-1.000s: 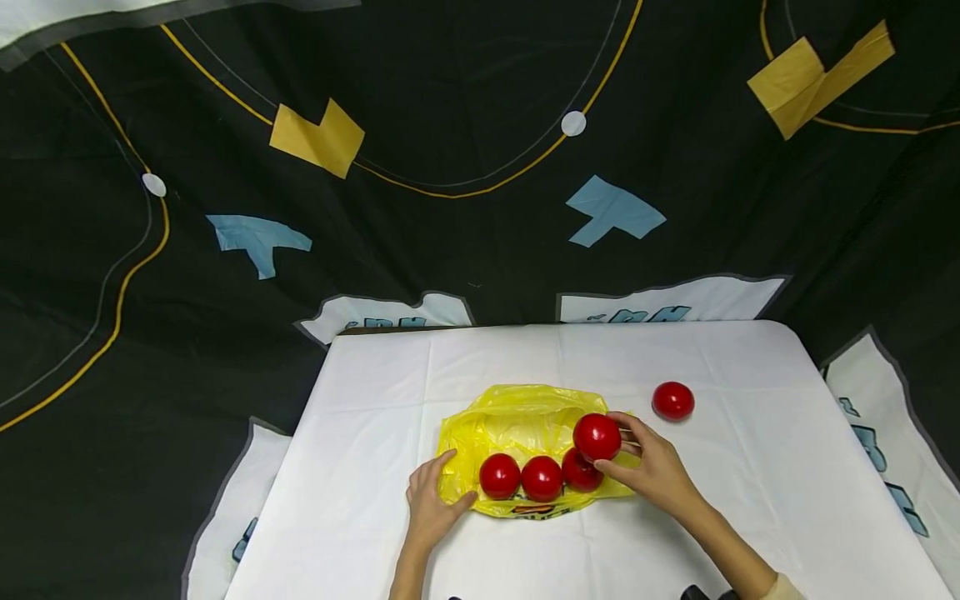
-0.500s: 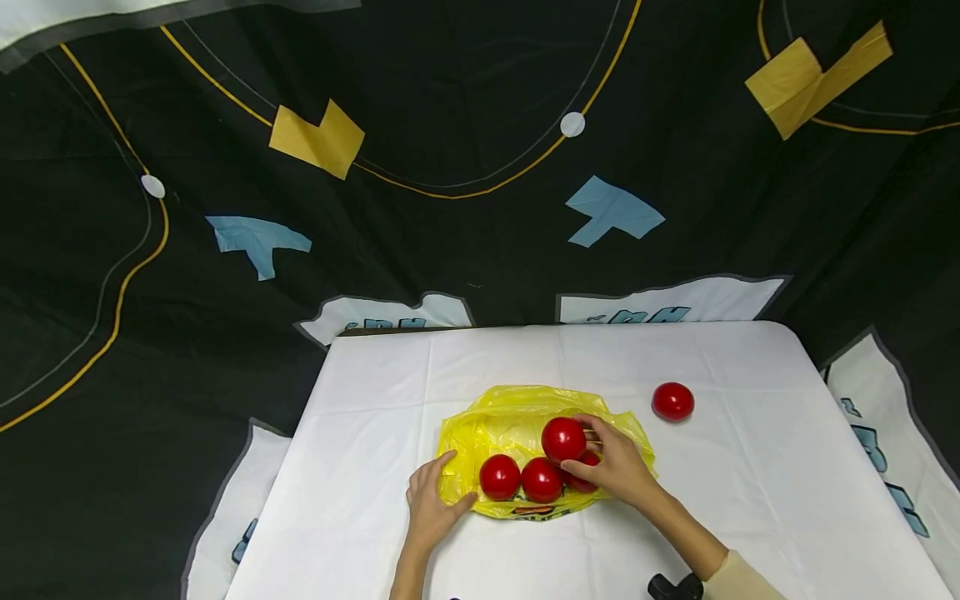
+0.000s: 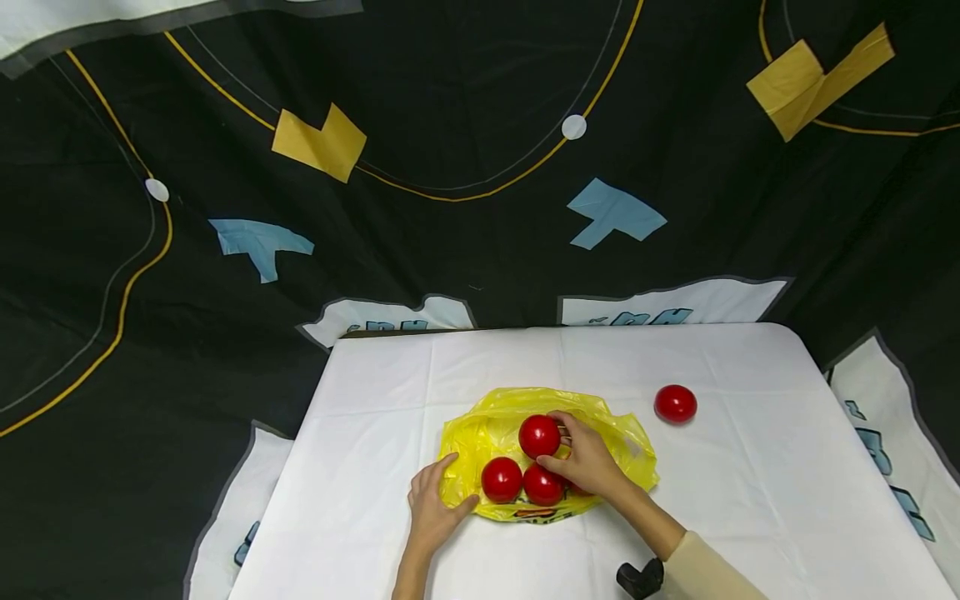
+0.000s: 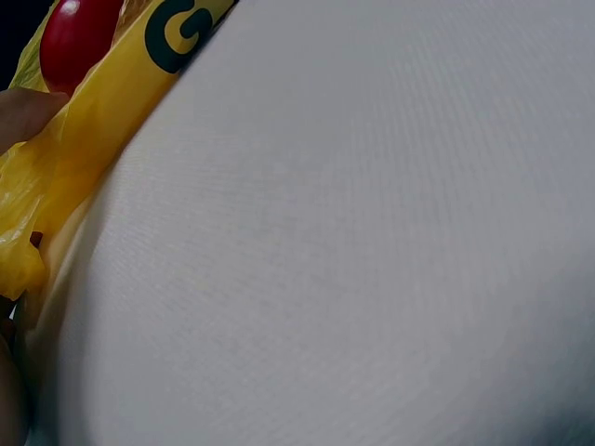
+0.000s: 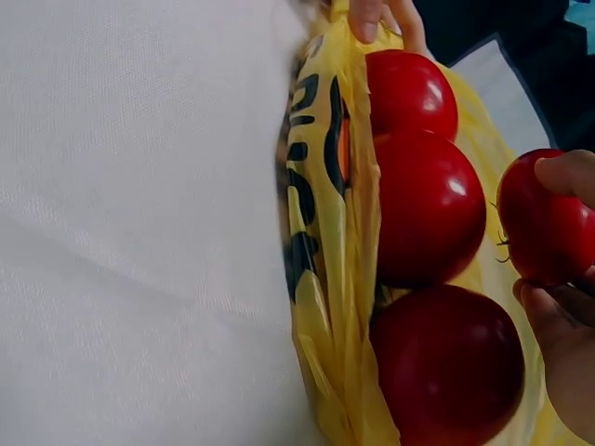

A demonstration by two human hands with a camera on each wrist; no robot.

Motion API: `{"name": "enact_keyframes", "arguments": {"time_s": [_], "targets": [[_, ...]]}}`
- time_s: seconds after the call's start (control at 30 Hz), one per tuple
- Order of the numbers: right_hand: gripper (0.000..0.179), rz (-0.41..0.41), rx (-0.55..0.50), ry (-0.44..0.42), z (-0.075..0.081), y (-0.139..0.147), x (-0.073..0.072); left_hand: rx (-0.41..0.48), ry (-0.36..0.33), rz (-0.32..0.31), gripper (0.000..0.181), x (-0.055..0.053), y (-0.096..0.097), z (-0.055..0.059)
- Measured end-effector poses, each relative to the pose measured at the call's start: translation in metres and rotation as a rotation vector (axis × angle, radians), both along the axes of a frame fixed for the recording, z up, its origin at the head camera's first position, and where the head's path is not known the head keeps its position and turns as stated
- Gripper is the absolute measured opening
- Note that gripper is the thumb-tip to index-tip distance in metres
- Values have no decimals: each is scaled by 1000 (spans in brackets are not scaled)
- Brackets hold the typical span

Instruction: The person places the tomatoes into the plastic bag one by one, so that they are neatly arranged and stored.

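A yellow plastic bag (image 3: 487,425) lies with its mouth open on the white-covered table. My left hand (image 3: 435,508) grips its left edge; in the left wrist view the thumb (image 4: 28,116) sits at the rim beside a red tomato (image 4: 79,42). Between thumb and fingers, my right hand (image 3: 588,462) holds a tomato (image 3: 539,437) above the bag's inside. Three more tomatoes lie in a row along the near side, such as the left one (image 3: 502,480) and the middle one (image 3: 543,485). The right one (image 5: 446,367) is mostly hidden by my right hand in the head view.
Another tomato (image 3: 676,404) lies on the white cloth (image 3: 735,467), right of the bag. A black object (image 3: 640,578) is by my right sleeve (image 3: 705,575). Behind the table hangs a dark curtain (image 3: 465,250) with coloured patches.
My right hand has moved left with its tomato, from the bag's right edge to over its middle. The left hand stays where it was.
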State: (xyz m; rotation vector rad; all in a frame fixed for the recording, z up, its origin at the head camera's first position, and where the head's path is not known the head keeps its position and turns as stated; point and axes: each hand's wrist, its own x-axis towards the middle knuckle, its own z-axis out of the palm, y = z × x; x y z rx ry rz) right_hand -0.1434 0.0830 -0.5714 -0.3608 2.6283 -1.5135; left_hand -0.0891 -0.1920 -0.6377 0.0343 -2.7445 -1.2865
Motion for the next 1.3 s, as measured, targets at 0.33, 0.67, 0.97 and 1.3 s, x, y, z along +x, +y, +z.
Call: {"name": "enact_keyframes", "arguments": {"time_s": [0.33, 0.67, 0.97, 1.3], "targets": [[67, -2, 33, 2, -8, -6, -3, -4, -9, 1, 73, 0, 0, -1], [68, 39, 81, 29, -7, -9, -6, 12, -6, -1, 72, 1, 0, 1], [70, 67, 153, 46, -9, -17, -10, 4, -7, 2, 73, -1, 0, -1], [68, 122, 204, 47, -10, -20, -14, 5, -13, 4, 73, -1, 1, -1]]}}
